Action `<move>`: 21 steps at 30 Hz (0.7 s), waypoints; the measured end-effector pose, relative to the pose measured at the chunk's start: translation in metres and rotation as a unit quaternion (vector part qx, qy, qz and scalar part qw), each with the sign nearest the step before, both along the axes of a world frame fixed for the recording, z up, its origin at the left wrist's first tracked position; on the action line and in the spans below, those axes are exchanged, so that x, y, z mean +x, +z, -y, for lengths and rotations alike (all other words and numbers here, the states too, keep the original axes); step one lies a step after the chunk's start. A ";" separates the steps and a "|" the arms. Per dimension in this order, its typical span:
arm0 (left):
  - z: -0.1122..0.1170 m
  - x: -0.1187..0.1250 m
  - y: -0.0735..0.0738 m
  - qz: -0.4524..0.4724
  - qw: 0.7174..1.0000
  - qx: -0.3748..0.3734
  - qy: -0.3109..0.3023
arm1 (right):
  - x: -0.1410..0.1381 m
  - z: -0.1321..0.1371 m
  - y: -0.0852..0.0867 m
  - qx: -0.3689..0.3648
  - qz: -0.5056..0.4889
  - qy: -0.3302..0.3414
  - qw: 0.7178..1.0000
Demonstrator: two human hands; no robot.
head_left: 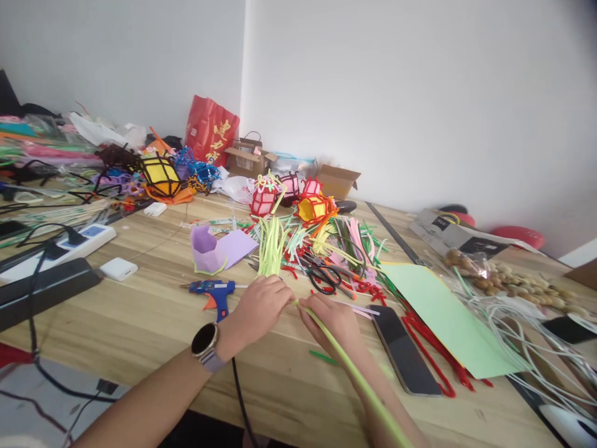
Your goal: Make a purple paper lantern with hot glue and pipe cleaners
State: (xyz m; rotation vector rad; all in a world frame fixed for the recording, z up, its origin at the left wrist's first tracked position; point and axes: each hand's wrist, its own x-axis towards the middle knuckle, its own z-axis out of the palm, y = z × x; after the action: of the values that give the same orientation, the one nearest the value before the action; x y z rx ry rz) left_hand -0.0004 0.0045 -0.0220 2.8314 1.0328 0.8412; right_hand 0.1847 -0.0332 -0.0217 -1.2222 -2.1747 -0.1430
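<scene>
My left hand and my right hand meet close together above the wooden table. Both are closed on one yellow-green pipe cleaner, pinched between the fingertips. Its long end runs over my right forearm toward the bottom edge of the view. Just beyond my left hand lies a bundle of yellow-green pipe cleaners. A blue hot glue gun lies left of that hand. Farther back sit a purple folded paper cup shape and black-handled scissors.
A phone and light green card sheets lie to the right. Small lantern shapes stand at the back. A power strip is at left, and the glue gun's black cord hangs over the front edge. White cables tangle at right.
</scene>
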 end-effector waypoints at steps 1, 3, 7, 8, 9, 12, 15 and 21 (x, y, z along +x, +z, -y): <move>0.003 0.001 -0.001 -0.010 1.000 0.018 0.014 | -0.006 0.001 -0.001 -0.066 -0.083 -0.024 0.994; 0.007 0.003 -0.003 -0.017 0.999 0.041 0.031 | -0.018 0.004 -0.002 -0.211 -0.281 -0.053 0.935; 0.012 0.006 -0.006 0.015 0.998 0.044 0.043 | -0.029 0.007 0.000 -0.362 -0.512 -0.014 0.779; 0.012 0.006 -0.007 0.031 0.998 0.032 0.042 | -0.028 0.007 0.001 -0.354 -0.506 -0.006 0.787; 0.012 0.006 -0.008 0.050 0.998 0.015 0.035 | -0.024 0.007 0.002 -0.326 -0.472 -0.003 0.819; 0.008 0.007 -0.008 0.089 0.995 -0.030 -0.009 | -0.007 0.005 0.006 -0.144 -0.254 0.013 0.956; 0.005 0.007 -0.007 0.060 0.997 -0.040 -0.021 | 0.007 0.003 0.009 0.022 -0.039 0.030 0.999; 0.008 0.005 -0.004 -0.022 0.999 -0.023 0.033 | -0.009 0.006 0.006 -0.119 -0.219 -0.027 0.968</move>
State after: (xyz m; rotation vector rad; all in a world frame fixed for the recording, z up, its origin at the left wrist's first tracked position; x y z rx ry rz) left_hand 0.0042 -0.0031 -0.0262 2.8048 1.1429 0.7529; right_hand 0.1756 -0.0390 -0.0158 -1.2998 -1.8062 0.3471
